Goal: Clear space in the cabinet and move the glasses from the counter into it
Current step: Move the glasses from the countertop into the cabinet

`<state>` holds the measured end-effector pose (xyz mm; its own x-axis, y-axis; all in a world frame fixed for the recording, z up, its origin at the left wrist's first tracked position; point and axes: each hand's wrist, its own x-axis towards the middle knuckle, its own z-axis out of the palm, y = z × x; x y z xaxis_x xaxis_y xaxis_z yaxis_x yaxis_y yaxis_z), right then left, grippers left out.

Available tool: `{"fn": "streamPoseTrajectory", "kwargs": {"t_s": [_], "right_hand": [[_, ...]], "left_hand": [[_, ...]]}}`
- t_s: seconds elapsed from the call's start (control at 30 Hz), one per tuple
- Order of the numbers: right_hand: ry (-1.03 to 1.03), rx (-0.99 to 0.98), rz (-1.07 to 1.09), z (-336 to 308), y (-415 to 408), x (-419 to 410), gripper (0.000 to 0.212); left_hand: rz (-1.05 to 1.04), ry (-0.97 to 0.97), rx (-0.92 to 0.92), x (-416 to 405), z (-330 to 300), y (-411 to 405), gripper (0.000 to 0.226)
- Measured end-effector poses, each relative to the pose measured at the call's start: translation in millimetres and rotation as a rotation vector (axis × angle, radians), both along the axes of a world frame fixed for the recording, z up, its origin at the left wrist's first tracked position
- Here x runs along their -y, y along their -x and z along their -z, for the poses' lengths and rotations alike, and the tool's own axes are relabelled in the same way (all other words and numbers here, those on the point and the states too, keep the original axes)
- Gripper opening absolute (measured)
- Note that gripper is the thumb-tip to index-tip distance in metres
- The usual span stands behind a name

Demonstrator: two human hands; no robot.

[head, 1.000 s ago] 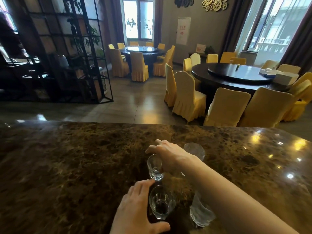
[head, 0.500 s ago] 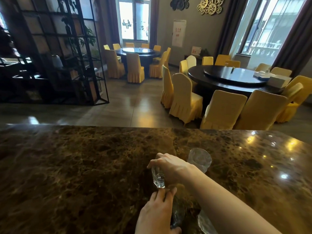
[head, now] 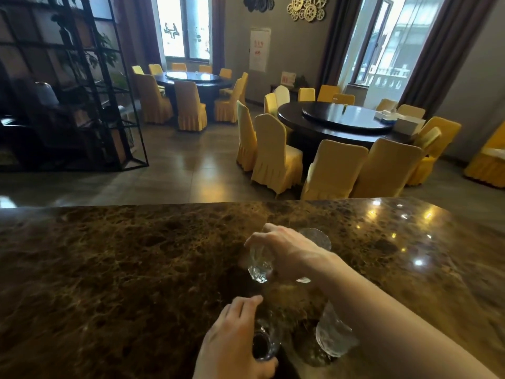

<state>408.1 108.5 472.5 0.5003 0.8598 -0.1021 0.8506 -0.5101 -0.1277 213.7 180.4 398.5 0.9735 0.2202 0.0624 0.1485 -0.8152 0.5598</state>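
Observation:
Several clear glasses stand on the dark marble counter (head: 136, 269). My right hand (head: 284, 250) reaches across from the right and grips a small glass (head: 258, 266) from above, lifted slightly off the counter. Just behind that hand stands a larger glass (head: 317, 237). My left hand (head: 232, 343) curls around another small glass (head: 266, 343) near the counter's front. A tall glass (head: 333, 335) stands beside it, under my right forearm. No cabinet is in view.
Beyond the counter lies a dining room with round dark tables (head: 341, 124) and yellow-covered chairs (head: 273, 151). A black metal shelf unit (head: 71, 86) stands at the left. Bare counter stretches to the left of the glasses.
My right hand has closed on the small glass and raised it a little. My left hand has drawn its glass back toward me. The camera has tilted up slightly.

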Motion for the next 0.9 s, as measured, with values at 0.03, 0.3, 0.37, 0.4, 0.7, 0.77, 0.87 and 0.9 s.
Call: {"fn": "streamPoseTrajectory", "kwargs": {"t_s": [0.03,0.3,0.37,0.4,0.7,0.77,0.87,0.9], "right_hand": [[-0.008,0.009,0.014,-9,3,6,0.088],[-0.028,0.063,0.063,-68,62,76,0.085],[-0.039,0.072,0.036,-71,81,100,0.083],[-0.046,0.071,0.024,-71,90,112,0.083],[-0.079,0.001,-0.052,-44,164,224,0.086],[-0.080,-0.017,-0.058,-36,179,245,0.085],[-0.082,-0.026,-0.060,-26,197,270,0.084],[-0.073,-0.028,-0.057,-22,202,276,0.083]], "left_hand": [[-0.004,-0.002,0.020,-2,-4,6,0.095],[-0.080,-0.068,0.125,1,-25,59,0.094],[-0.110,-0.095,0.133,11,-29,71,0.093],[-0.124,-0.110,0.131,18,-30,77,0.093],[-0.242,-0.173,0.092,120,-37,134,0.091],[-0.245,-0.163,0.067,141,-36,148,0.092],[-0.250,-0.167,0.033,165,-36,163,0.092],[-0.248,-0.170,0.019,171,-36,168,0.092]]}}
